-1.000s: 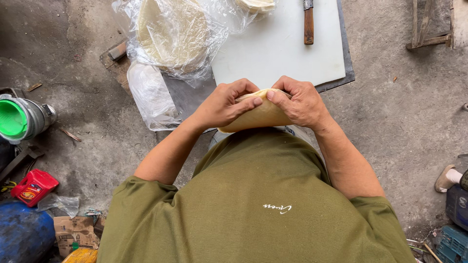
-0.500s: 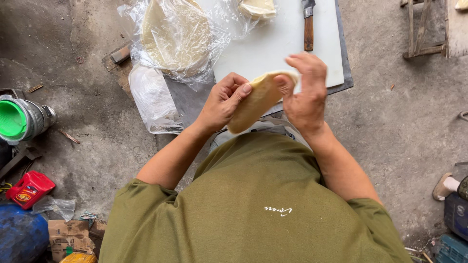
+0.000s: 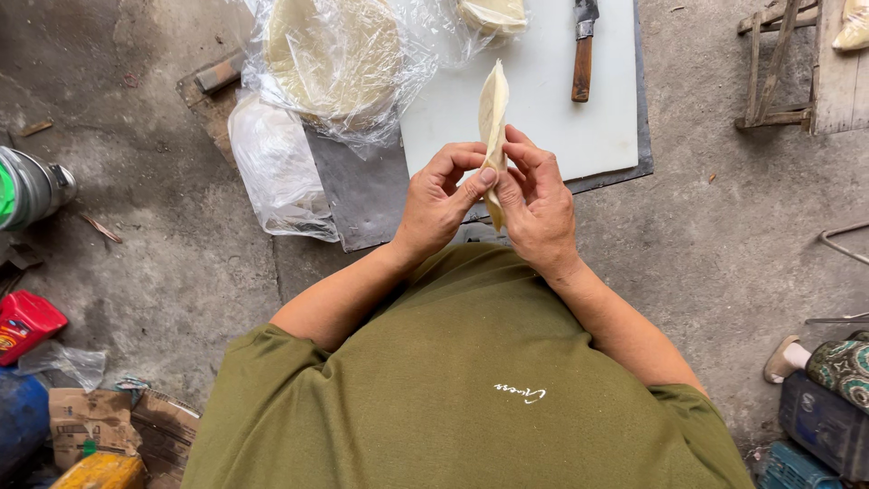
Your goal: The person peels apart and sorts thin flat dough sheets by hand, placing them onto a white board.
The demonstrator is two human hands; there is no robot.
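Both hands meet in front of the chest around a thin, pale wrapper sheet (image 3: 493, 109), held on edge so it rises straight up between them. The left hand (image 3: 441, 197) pinches its lower part, thumb pressed against the sheet; the right hand (image 3: 540, 201) closes on the same stretch from the other side, fingers curled over it. Neither hand is empty; both are clamped on the sheet.

The sheet looks very light, limp and easily torn: the free upper part stands only because it is folded or doubled, and it would likely flop if gripped at one corner. The lower edge, where the fingertips already press, seems the safest hold, with gentle pressure and dry fingers, since such sheets probably stick together.

Just beyond the hands lies a white cutting board (image 3: 543, 100) on a dark metal sheet (image 3: 353, 195), serving as a low worktop on the rough concrete floor (image 3: 706, 217). Past the right hand a knife with a wooden handle (image 3: 583, 54) rests on the board. Beyond the left hand, clear plastic wrapping (image 3: 335, 63) holds a stack of round wrappers. Further left sit a metal pot (image 3: 32, 186) and a red packet (image 3: 27, 324).
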